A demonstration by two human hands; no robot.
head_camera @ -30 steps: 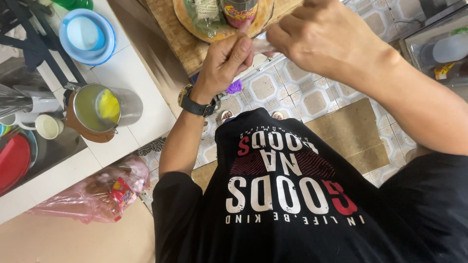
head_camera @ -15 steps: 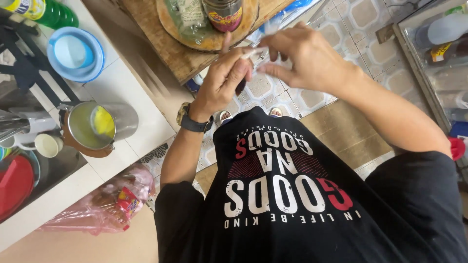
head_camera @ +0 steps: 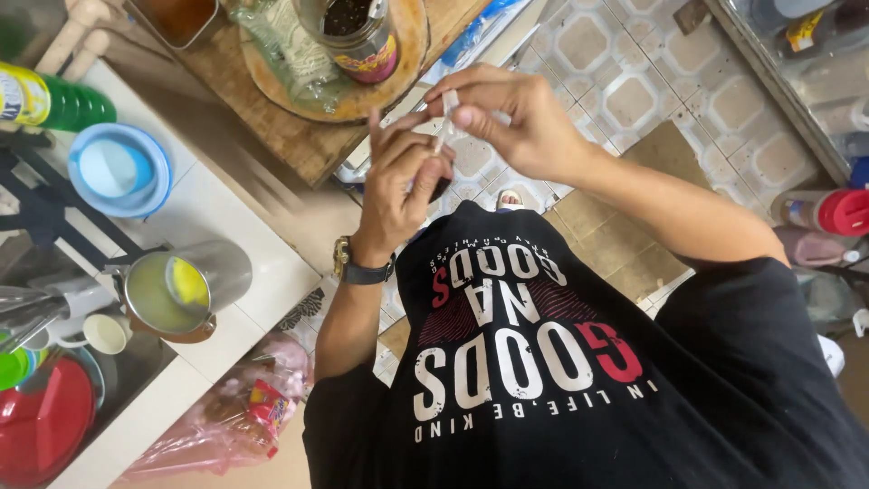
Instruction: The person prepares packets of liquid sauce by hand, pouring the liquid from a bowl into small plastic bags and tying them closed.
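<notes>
Hands meet in front of the person's chest, above the tiled floor. The right hand pinches a small pale packet between thumb and forefinger, its other fingers curled in behind. The left hand comes up from below with its fingers bent toward the same packet; its fingertips reach the lower end, though whether they grip it or only touch it cannot be told. A dark wristwatch with a gold case sits on the left wrist. The packet hangs in the air between the two hands, just off the near edge of a wooden surface.

On that wooden surface lies a round wooden board, and on the board stands a jar with dark contents beside a clear plastic bag. A small metal tray sits at the far edge.

To the left is a white surface. A metal pot with yellowish liquid stands near its near edge, a blue bowl further back, and a green bottle at the far left. A red plate and a small white cup rest by the sink area at the left edge. A pink plastic bag lies on the floor below.
</notes>
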